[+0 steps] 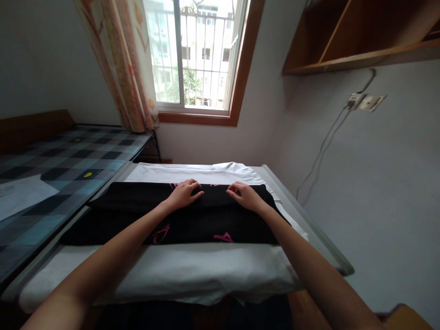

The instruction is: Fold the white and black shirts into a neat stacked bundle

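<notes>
A black cloth with pink markings (137, 215) lies folded across a table covered with a white sheet (178, 270). Both my hands rest on the cloth's far fold. My left hand (185, 192) lies palm down with its fingers curled onto the fabric edge. My right hand (243, 193) does the same a short way to the right, fingertips pointing toward the left hand. Whether the fingers pinch the fabric or only press on it is unclear.
A bed with a blue and black checked cover (51, 178) stands to the left, with a white paper (17, 195) on it. A window (195, 55) with a curtain is ahead. A wooden shelf (360, 41) and a wall socket with cable (364, 101) are on the right wall.
</notes>
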Demonstrator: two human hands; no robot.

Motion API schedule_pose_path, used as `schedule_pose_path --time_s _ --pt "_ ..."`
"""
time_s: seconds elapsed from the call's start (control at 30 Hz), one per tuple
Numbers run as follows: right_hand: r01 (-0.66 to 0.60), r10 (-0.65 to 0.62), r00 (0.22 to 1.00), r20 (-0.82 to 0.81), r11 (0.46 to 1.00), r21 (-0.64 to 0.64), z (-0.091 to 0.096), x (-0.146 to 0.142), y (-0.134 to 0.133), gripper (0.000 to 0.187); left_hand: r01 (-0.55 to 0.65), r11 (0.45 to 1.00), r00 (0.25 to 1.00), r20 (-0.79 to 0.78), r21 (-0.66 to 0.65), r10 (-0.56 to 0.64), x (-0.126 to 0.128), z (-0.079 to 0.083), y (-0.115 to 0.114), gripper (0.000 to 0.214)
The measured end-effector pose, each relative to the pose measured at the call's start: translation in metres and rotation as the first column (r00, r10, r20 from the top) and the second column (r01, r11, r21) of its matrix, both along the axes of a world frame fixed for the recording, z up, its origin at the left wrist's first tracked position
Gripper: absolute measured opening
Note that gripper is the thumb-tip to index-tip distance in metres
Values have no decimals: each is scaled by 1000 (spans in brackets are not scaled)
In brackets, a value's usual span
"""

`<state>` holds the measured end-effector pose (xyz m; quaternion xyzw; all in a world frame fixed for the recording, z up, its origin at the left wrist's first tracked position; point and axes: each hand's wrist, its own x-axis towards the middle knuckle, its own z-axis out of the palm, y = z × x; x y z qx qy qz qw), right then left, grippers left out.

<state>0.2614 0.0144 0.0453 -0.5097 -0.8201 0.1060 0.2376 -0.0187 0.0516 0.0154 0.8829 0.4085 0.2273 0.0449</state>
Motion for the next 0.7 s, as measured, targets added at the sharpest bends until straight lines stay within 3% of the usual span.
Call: schedule_pose_path --time_s 0.13,0.3,0.47,0.57,0.7 --pt "-2 4 1000 -21 994 112 -15 -58 21 30 -10 1000 995 -104 28 12 -5 -23 2 43" --pt "47 -51 993 107 998 40 -38 -98 36 50 -58 998 984 -169 -3 56 -5 -35 1 49" --pt "20 -1 978 209 996 -90 -50 -92 37 59 -76 997 978 -196 -35 68 -6 -35 2 54" --pt "-26 50 968 247 995 -98 -52 -78 36 59 -125 989 971 -215 -83 105 -7 -35 2 60" --pt "2 28 953 301 995 -99 -54 -50 34 61 -199 969 957 -241 -148 160 -9 -32 4 69"
